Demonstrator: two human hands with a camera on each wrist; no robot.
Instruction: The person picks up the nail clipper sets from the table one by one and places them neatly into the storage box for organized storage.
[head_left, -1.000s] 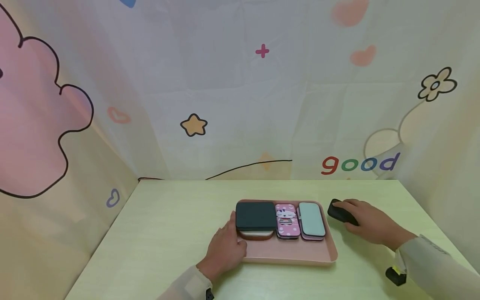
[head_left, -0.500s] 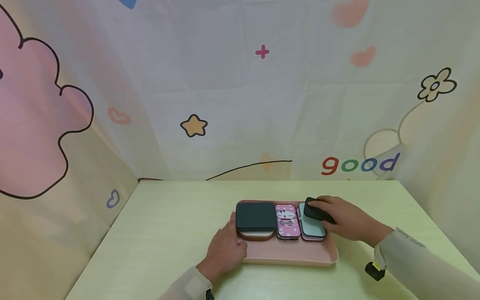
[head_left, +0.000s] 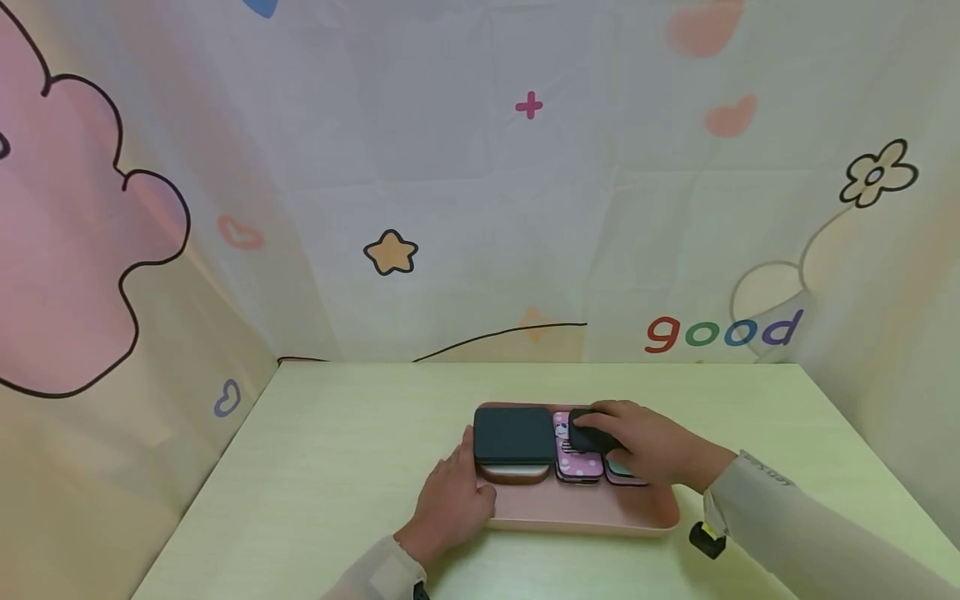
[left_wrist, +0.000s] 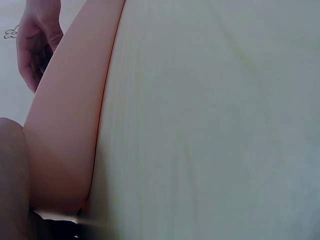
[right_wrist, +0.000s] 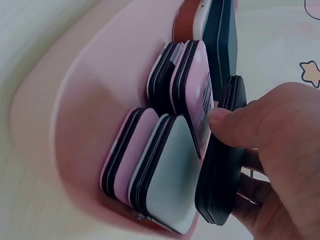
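Observation:
My right hand (head_left: 656,446) pinches a slim black case (right_wrist: 220,175) between thumb and fingers. In the right wrist view the case stands on edge beside a mint case (right_wrist: 172,175); from the head it overlaps a pink cat-print case (head_left: 581,467). All lie in a pink tray (head_left: 577,508). The mint case rests on a pink one (right_wrist: 137,155), partly hidden by my hand in the head view. At the tray's left side, my left hand (head_left: 450,500) grips the rim, fingers along the outside and thumb over the front corner.
A larger dark green case (head_left: 512,435) fills the tray's back left, on top of a white and a brown item (head_left: 513,477). The pale wooden table (head_left: 337,467) ends at a patterned curtain (head_left: 465,183) behind and on both sides.
My right hand has carried the black case leftward from the table right of the tray, across the mint case, to the cat-print case. My left hand has stayed on the tray.

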